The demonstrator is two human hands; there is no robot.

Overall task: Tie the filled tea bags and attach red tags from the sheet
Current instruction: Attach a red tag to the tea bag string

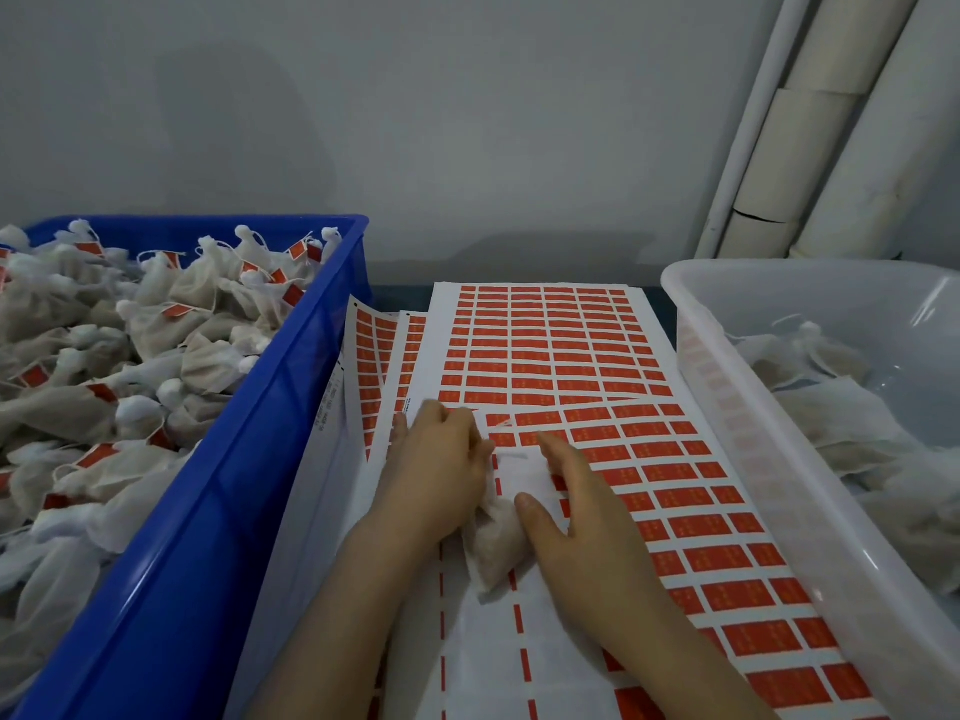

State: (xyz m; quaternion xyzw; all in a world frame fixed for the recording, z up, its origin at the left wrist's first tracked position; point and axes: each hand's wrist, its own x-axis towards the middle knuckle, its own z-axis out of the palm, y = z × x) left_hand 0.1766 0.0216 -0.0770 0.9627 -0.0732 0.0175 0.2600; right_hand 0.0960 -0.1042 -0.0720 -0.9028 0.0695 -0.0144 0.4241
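A blue crate fills the left side, heaped with tied white tea bags that carry red tags. A translucent white bin stands at the right and holds loose white bags without visible tags. Between the two containers, a white sheet of red tags lies flat, overlapping further sheets at its left edge; its near-left columns are stripped, leaving only narrow red strips. Pale pipes rise against the wall at upper right. The left hand rests on the sheet with its fingers curled together at the neck of one filled tea bag, which lies on the stripped part of the sheet between the hands. The right hand lies just beside the bag, fingers extended and narrowly spread, thumb touching the bag's side. A thin white string runs between the two hands.
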